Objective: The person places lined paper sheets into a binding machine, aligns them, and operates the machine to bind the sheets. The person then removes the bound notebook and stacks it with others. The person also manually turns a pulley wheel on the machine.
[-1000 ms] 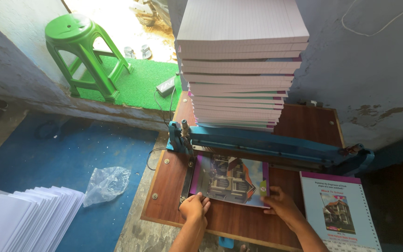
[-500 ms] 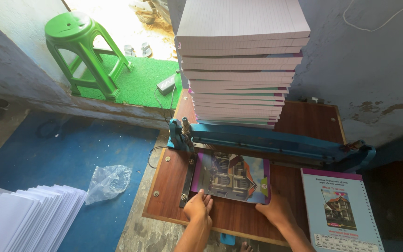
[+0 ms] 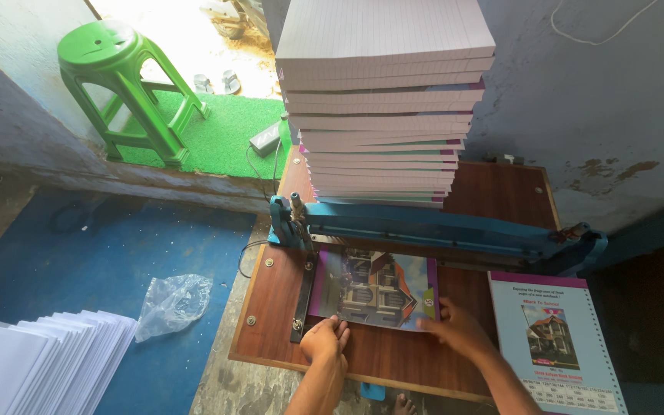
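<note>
Hands are laid flat, fingers spread and gripping nothing, left hand (image 3: 326,339) and right hand (image 3: 457,329) pressed on the near edge of the printed cover (image 3: 374,288) on the wooden surface (image 3: 270,307) beneath the blue cutter (image 3: 439,228).

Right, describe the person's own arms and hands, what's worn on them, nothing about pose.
Both forearms are bare as far as the frame shows: no sleeves, gloves, watch or bands in view. The left hand and right hand show no rings that can be made out. Upper arms are out of frame.
</note>
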